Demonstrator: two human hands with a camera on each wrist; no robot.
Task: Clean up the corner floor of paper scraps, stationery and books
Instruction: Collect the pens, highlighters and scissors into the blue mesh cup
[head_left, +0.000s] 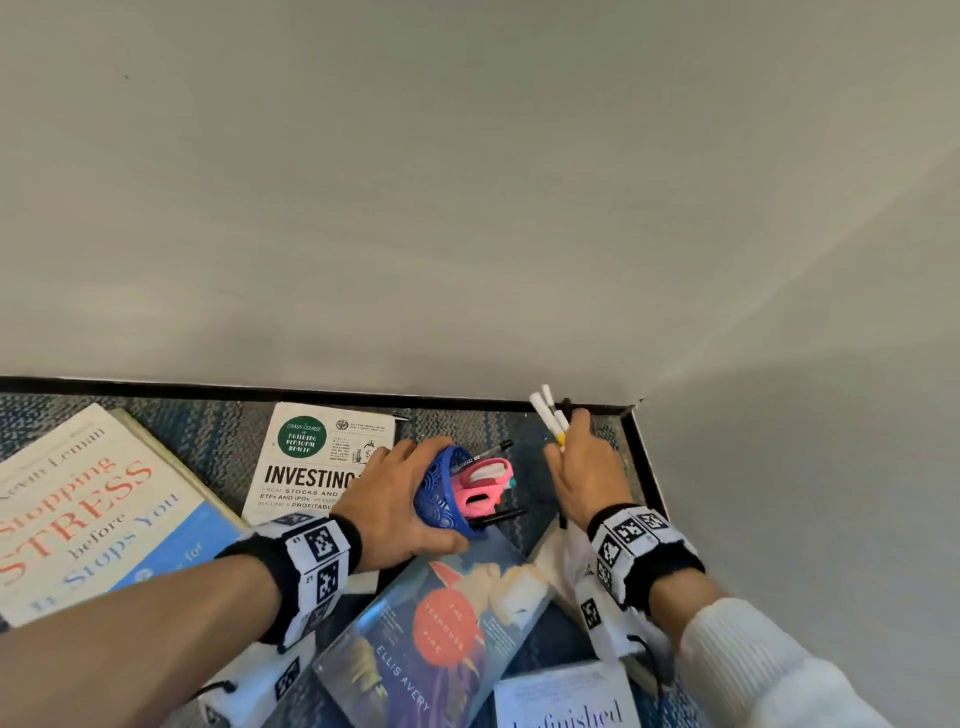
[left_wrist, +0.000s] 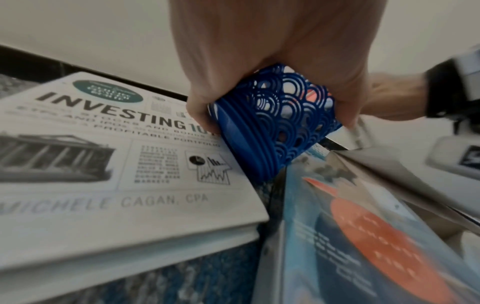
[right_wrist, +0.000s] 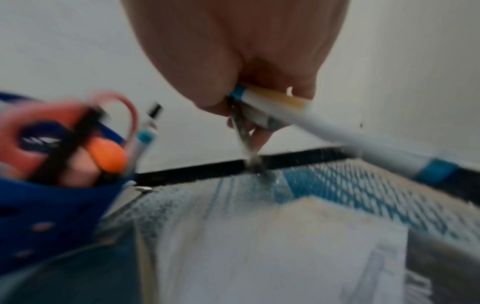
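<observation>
My left hand (head_left: 400, 499) grips a blue lattice pen holder (head_left: 441, 493) (left_wrist: 275, 123), tipped on its side with its mouth toward the right. Pink scissors (head_left: 483, 486) and black pens (head_left: 493, 517) stick out of it. My right hand (head_left: 582, 467) holds a bunch of white markers (head_left: 548, 415) (right_wrist: 337, 131) and a dark pen near the wall corner, just right of the holder. Books lie on the blue carpet: "Investing 101" (head_left: 311, 462) (left_wrist: 116, 156), "Stopping Stress" (head_left: 88, 509), a blue novel (head_left: 436, 623) (left_wrist: 363, 236) and a white book (head_left: 566, 701).
A grey wall (head_left: 467, 182) with a black skirting strip (head_left: 260, 389) bounds the carpet at the back and right, meeting in a corner (head_left: 631, 410). An open book with pale pages (right_wrist: 272, 246) lies under my right wrist.
</observation>
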